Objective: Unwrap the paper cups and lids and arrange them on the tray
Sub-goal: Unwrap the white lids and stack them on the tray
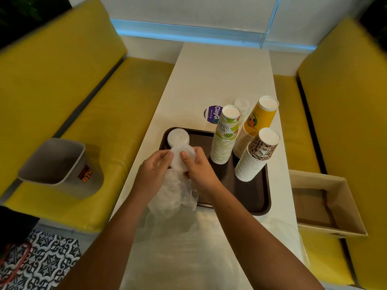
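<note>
Clear plastic wrap [173, 195] hanging below hands, over near tray edge. Left hand [154, 168] and right hand [199, 170] close together, both gripping white lid stack [180, 159] above brown tray [251, 197]. Second lid stack [178, 137] beyond, on tray. Three inverted cup stacks [225, 141] at right.

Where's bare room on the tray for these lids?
Best: near right of the tray, between the leopard cup stack and the near rim. A narrower strip lies between the lid stack and the lime cup stack. Far right is crowded with cup stacks; near left is covered by plastic wrap and the left grip and right grip holding lids.
</note>
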The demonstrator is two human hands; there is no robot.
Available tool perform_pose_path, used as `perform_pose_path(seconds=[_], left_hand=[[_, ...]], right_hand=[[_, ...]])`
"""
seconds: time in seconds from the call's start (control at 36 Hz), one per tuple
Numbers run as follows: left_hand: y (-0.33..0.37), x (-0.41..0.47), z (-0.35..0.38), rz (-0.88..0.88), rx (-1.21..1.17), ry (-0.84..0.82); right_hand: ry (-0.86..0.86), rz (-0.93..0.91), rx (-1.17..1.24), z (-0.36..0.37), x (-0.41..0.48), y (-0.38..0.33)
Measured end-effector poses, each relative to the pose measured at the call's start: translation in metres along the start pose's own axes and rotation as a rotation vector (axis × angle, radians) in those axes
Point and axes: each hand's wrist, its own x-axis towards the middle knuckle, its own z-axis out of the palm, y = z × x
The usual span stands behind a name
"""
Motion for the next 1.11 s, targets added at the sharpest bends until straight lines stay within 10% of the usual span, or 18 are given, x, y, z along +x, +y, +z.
perform_pose_path(seconds=[0.33,0.78,1.11], left_hand=[[-0.004,0.005,0.002,-0.031,-0.035,0.070],[-0.019,0.010,-0.010,-0.247,-0.184,-0.125],[-0.044,0.013,-0.033,-0.212,0.224,0.100]], right_hand=[[-0.129,-0.307,-0.553,-0.009,0.002,0.002],[-0.149,-0.298,-0.722,-0.009,0.026,0.013],[0.077,-0.101,-0.941,0.003,0.056,0.059]])
